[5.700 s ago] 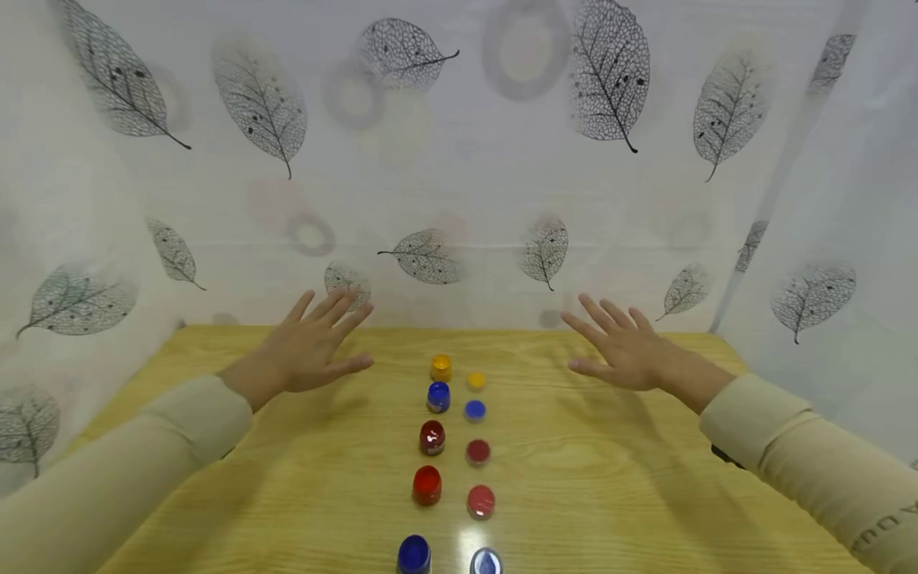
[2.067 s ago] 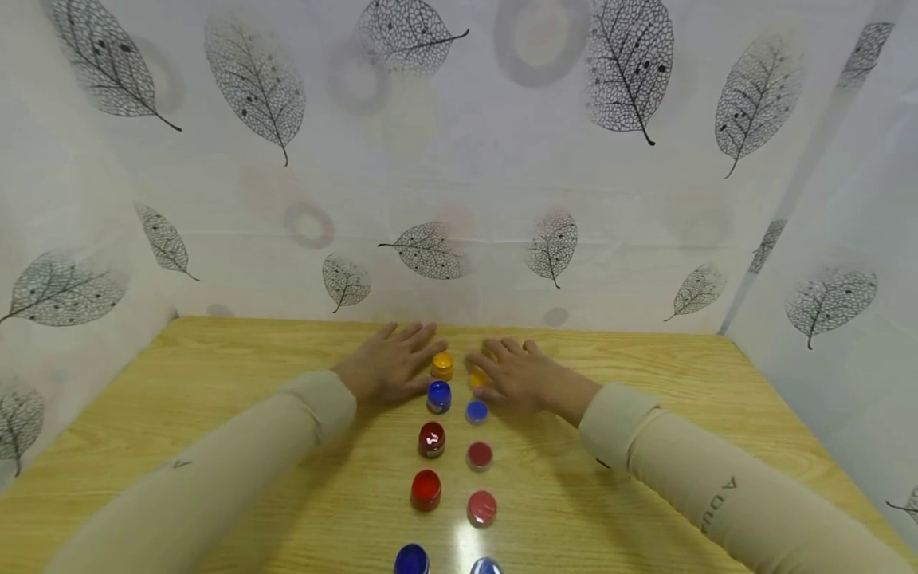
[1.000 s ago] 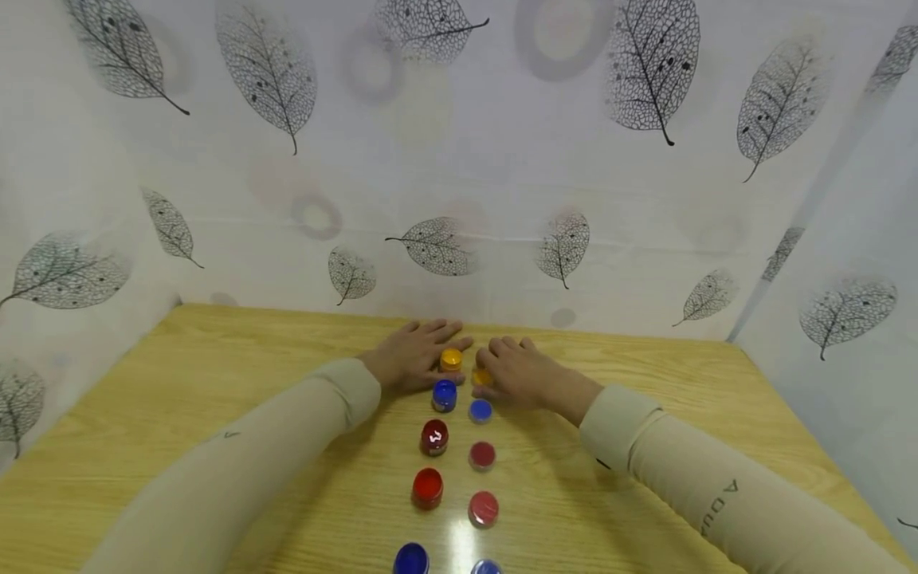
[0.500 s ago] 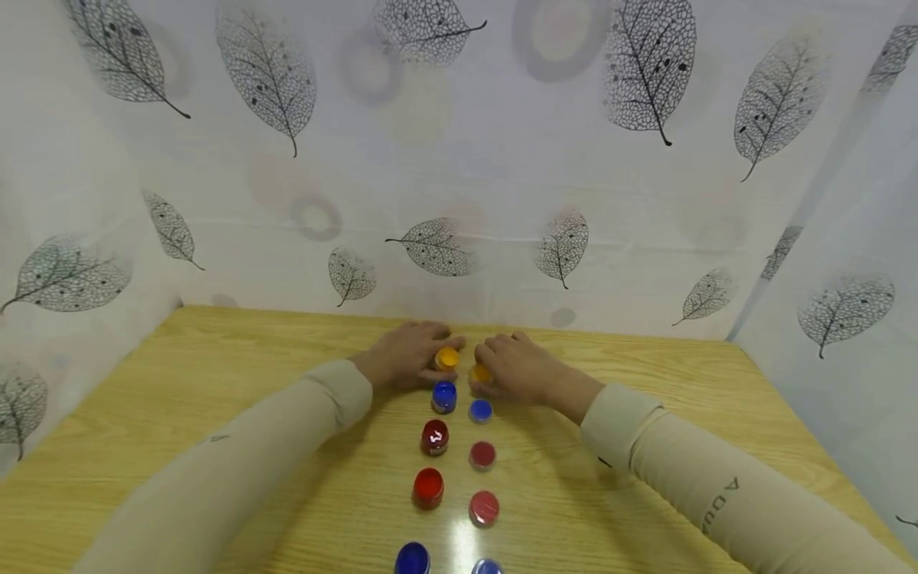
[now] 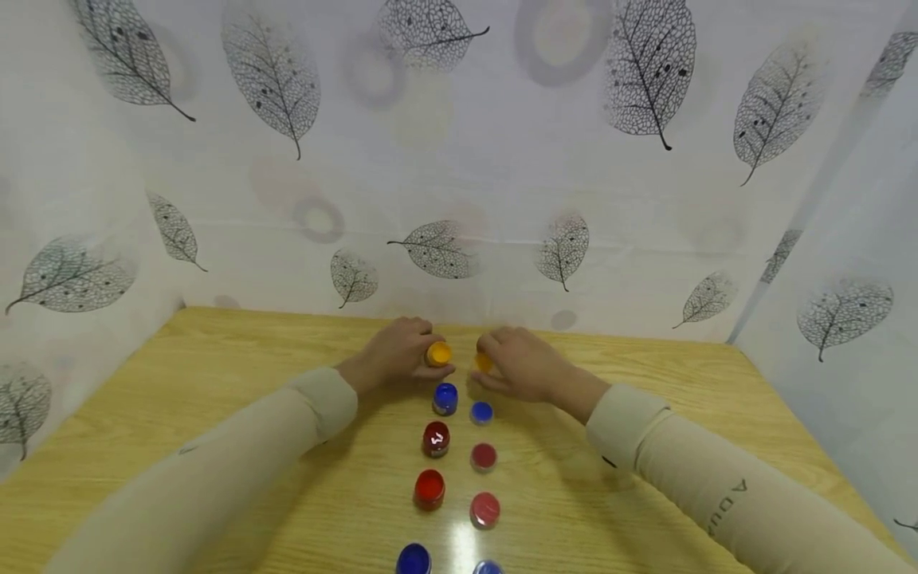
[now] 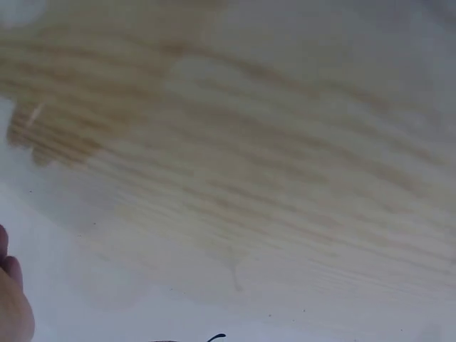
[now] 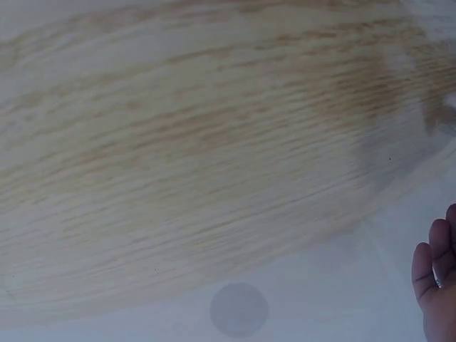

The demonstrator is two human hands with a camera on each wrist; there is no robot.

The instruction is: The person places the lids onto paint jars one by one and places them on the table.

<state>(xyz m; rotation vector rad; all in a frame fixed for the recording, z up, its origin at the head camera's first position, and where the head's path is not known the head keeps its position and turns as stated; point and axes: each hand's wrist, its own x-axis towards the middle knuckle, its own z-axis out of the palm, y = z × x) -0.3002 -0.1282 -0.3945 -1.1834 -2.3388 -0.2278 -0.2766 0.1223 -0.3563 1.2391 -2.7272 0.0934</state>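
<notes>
Near the far edge of the table my left hand [image 5: 393, 351] grips a small yellow paint jar [image 5: 439, 354], fingers behind it and thumb in front. Across from it, my right hand [image 5: 527, 364] pinches the yellow lid [image 5: 484, 363], which its fingers partly cover. Jar and lid are apart, with a narrow gap between the hands. Closest to both is a blue paint jar [image 5: 445, 398], with its blue lid [image 5: 482, 412] to the right. In the wrist views only a few fingers [image 6: 13, 306] show at the edge; neither held thing is visible there.
Towards me on the wooden table [image 5: 610, 478] run a dark red jar [image 5: 436, 438], a red jar [image 5: 429, 489] and a dark blue jar [image 5: 413, 560]. Their lids, dark red [image 5: 484, 457], red [image 5: 485, 509] and bluish [image 5: 488, 568], lie alongside. A leaf-print curtain [image 5: 488, 175] stands behind.
Both hands came in from hovering wide apart to the yellow jar and lid. The left took hold of the jar, the right the lid; both things have since shifted slightly towards the far edge.
</notes>
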